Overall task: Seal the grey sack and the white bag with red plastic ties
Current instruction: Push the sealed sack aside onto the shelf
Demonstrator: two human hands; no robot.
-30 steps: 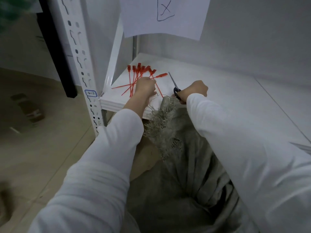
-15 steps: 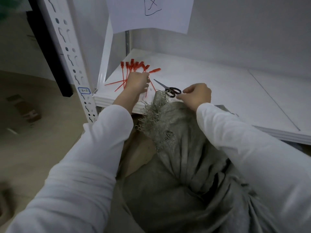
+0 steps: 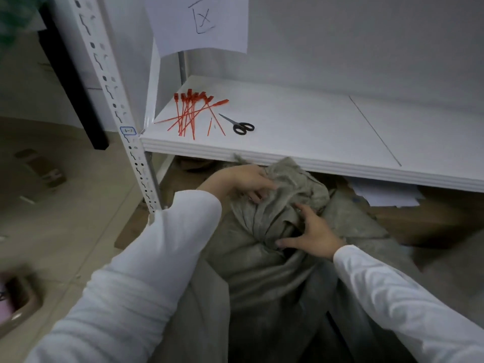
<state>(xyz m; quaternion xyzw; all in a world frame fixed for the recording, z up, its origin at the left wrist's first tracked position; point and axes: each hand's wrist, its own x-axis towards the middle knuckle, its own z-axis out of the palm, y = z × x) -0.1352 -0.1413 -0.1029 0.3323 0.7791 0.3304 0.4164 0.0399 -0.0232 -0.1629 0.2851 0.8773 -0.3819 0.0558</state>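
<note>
We look down past white sleeves at the grey sack [image 3: 272, 273], which stands on the floor at the near edge of a white shelf [image 3: 327, 132], its bunched neck just below the shelf's lip. The left hand [image 3: 242, 179] grips the top of the bunched cloth, fingers curled into the folds. The right hand [image 3: 315, 233] lies lower on the neck, fingers spread apart and pressed against the cloth, holding nothing. On the shelf's far left lie the red ties [image 3: 189, 113] in a loose bundle, with black-handled scissors [image 3: 239, 125] just to their right. A sheet of paper [image 3: 199, 22] hangs above.
</note>
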